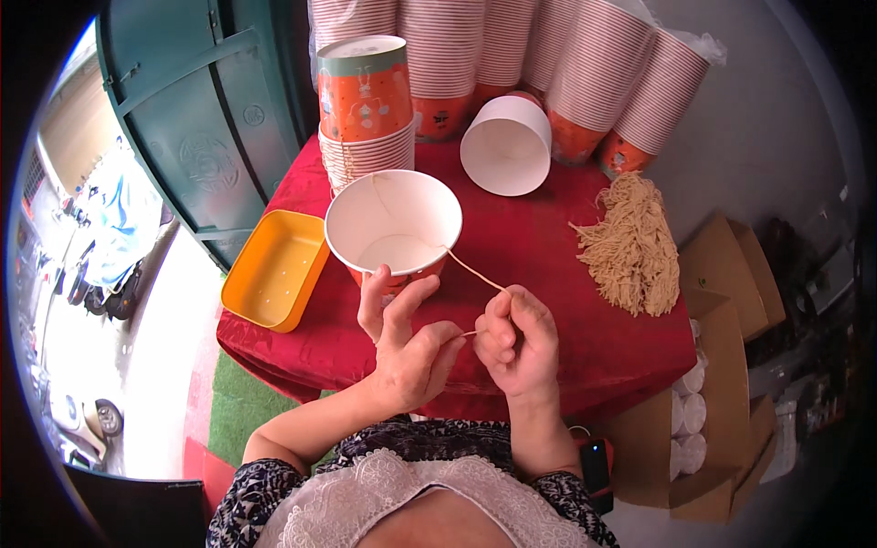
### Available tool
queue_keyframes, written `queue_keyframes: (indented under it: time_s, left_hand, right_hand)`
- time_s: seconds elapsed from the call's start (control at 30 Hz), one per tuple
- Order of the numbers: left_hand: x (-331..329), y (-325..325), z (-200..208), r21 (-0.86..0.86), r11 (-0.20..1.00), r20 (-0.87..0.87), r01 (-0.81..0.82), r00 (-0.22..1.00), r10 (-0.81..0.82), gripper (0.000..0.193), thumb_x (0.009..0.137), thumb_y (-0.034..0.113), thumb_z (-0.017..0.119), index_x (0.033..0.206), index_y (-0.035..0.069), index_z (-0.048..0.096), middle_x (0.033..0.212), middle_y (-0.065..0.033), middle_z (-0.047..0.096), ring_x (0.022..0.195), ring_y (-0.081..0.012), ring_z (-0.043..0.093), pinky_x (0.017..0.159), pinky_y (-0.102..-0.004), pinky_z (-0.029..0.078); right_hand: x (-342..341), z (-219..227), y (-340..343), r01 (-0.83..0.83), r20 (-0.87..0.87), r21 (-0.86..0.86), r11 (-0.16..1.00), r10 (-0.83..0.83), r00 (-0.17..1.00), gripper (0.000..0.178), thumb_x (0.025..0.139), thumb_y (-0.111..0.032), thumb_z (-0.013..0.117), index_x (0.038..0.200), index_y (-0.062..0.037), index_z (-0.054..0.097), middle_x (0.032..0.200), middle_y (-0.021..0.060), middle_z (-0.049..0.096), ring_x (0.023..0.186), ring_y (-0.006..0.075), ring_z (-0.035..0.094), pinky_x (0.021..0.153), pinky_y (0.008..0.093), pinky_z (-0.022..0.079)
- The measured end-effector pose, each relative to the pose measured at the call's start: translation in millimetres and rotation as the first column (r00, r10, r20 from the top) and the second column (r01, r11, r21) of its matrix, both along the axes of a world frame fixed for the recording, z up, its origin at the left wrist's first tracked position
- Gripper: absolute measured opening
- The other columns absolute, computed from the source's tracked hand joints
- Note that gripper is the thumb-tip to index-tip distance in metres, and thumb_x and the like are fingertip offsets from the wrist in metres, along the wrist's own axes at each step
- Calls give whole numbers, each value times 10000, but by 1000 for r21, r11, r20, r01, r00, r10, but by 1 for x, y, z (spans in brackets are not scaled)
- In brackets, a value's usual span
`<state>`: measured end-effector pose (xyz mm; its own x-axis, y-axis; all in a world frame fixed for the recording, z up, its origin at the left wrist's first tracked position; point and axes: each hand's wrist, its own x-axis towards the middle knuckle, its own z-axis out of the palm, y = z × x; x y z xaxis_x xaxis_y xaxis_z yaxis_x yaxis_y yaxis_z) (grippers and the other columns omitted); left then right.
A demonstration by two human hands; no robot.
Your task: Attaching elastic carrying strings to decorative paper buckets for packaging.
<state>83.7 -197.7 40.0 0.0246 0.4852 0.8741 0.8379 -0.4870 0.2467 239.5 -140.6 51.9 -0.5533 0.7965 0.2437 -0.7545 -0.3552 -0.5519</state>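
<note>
A thin tan string runs from the near right rim of a white-lined paper bucket to my hands. My right hand is closed on the string, thumb and fingers pressed together. Just in front of the bucket, my left hand pinches the string's end between thumb and index finger, its other fingers raised. Another bit of string shows inside the bucket, against its far wall. The bucket stands upright on a red cloth-covered table, its orange outside mostly hidden.
A yellow plastic tray sits left of the bucket. Behind stand stacked orange paper buckets and taller wrapped stacks. One bucket lies on its side. Tan strings are heaped at right; an open cardboard box stands beside the table.
</note>
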Motion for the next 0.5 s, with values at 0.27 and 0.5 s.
queue_keyframes:
  time_s: [0.27, 0.5]
  left_hand:
    - [-8, -7, 6, -36, 997, -47, 65, 997, -67, 212, 645, 107, 776, 812, 102, 646, 1297, -163, 506, 1377, -438, 216, 1072, -630, 243]
    - [-20, -8, 17, -86, 995, -119, 55, 991, -65, 205, 652, 97, 774, 812, 96, 646, 1277, -179, 512, 1364, -452, 240, 1079, -614, 230]
  right_hand:
    - [-2, -16, -5, 327, 146, 893, 308, -887, 438, 338, 889, 10, 592, 1224, 42, 564, 1281, 165, 583, 735, 92, 576, 643, 219, 482]
    - [-4, -3, -17, 94, 318, 884, 458, -737, 596, 110, 848, 9, 649, 957, 19, 654, 841, 105, 687, 672, 162, 650, 601, 269, 497]
